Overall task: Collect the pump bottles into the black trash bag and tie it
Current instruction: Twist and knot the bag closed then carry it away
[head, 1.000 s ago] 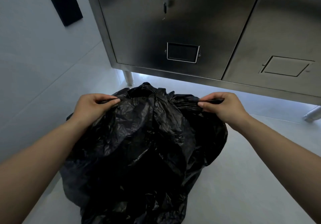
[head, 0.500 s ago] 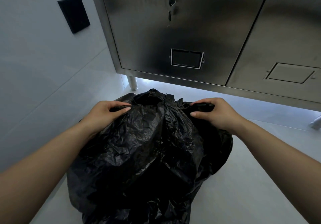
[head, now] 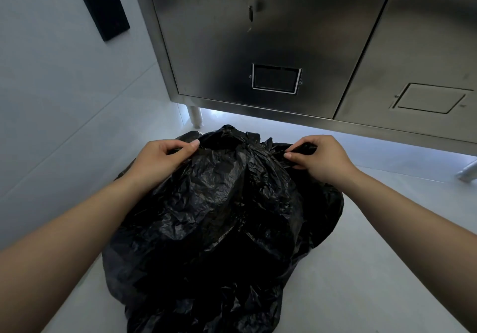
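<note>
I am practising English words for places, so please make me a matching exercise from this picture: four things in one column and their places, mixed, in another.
1. black trash bag
2. steel cabinet
3. black wall plate
4. left hand

a. on the left wall
b. on the floor, in the middle
c. pinching the bag's top left edge
d. behind the bag, on legs

Pairs: 1-b, 2-d, 3-a, 4-c
</note>
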Motion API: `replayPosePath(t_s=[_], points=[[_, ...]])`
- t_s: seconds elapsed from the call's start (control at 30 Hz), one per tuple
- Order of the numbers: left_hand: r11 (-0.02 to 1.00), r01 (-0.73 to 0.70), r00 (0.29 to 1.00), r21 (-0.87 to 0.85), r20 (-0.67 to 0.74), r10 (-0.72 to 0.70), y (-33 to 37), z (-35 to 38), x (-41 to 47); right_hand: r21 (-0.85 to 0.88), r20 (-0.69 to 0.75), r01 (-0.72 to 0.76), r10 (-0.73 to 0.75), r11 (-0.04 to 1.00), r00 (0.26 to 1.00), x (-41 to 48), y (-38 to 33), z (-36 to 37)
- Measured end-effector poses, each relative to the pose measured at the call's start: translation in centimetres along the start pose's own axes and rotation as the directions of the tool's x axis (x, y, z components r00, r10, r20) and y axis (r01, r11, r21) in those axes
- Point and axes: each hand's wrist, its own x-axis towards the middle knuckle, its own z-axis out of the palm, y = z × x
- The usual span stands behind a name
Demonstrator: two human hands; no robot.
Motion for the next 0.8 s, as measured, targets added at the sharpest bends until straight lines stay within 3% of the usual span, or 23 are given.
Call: replayPosePath(t_s=[0.17,0.37,0.5,0.8], points=[[0.994,0.100,0.995,-0.053,0.034,-0.099,-0.6,1.4,0.1,-0.008,-0.038,0.004,-0.004,1.000,0.999,0.0,0.3,0.0],[0.992,0.050,0.998,-0.119,-0.037,-0.055,-0.4,1.4,0.0,0.134,-0.035,-0.015,0.020,0.991,0.999,-0.8,0.5,-0.8],[0.999,-0.010,1.000,-0.054,-0.028,0.008,-0.8,1.4,-0.5,0.221,0.010,-0.054,0.053,0.974,0.999,-1.9,1.7,-1.0],[0.997,0.075,0.997,-0.001,-0.010,-0.075,-2.5,0.9,-1.3,0.281,0.087,-0.115,0.094,0.953,0.992,-3.2,3.9,0.1]])
